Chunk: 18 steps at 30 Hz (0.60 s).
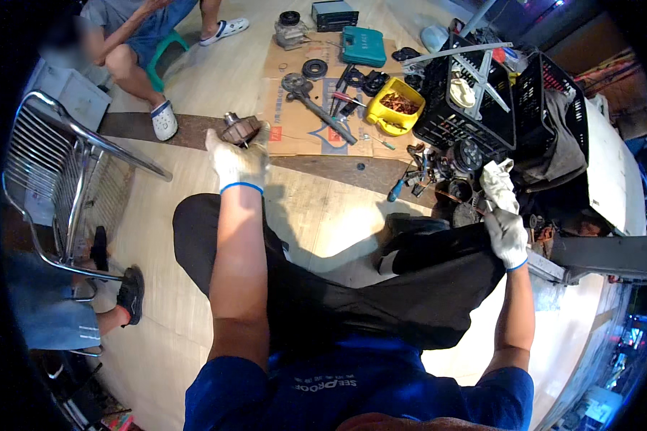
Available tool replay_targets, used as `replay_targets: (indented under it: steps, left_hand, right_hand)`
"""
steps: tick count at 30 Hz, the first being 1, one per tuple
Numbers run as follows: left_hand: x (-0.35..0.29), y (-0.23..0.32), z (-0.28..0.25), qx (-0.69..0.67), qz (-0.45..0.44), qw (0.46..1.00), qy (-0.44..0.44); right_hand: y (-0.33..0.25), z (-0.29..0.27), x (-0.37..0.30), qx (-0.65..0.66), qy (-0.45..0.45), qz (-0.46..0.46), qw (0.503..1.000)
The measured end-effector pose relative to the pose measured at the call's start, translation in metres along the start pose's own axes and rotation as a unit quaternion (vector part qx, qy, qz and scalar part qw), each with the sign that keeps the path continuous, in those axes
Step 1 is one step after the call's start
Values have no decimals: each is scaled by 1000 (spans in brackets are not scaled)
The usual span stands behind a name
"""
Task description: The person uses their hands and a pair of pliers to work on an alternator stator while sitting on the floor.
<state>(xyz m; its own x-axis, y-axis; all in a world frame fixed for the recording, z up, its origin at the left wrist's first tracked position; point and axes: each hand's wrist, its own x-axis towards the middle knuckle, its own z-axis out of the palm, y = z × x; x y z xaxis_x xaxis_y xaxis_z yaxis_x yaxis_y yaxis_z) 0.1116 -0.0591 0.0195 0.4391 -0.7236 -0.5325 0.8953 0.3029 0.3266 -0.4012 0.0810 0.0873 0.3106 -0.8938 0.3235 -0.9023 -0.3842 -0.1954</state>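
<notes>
My left hand (239, 159), in a white work glove with a blue cuff, is raised ahead of my knee. Its fingers are closed round an alternator rotor (240, 131), a brownish metal piece with a shaft end pointing up. On the far right, my gloved right hand (509, 240) is closed at the lower end of a crumpled white cloth (499, 185). Below that cloth and beside the hand lies a pile of dark metal parts (464, 214), partly hidden by the hand and my trouser leg.
Flattened cardboard (291, 133) bears a yellow cut-open jug (397, 106) of copper-coloured scraps, a green case (363, 46) and a long metal rod (327, 118). Black crates (438, 122) stand right. A blue-handled screwdriver (396, 189) lies nearby. Two people sit left, near a metal chair (72, 179).
</notes>
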Motion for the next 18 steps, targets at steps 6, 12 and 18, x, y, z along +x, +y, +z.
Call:
replay_targets:
  steps: [6,12,18]
  left_hand:
    - [-1,10,19,-46,14,999,-13]
    - [-18,-6,21,-97,3,995,19]
    - [-23,-11,12,-68,-20,997,18]
  right_hand:
    - [11,-8,15,-158,-77,-26,984]
    - [61,0,23,-196,-232,130,944]
    - [84,-14,27,-123,-237,124,956]
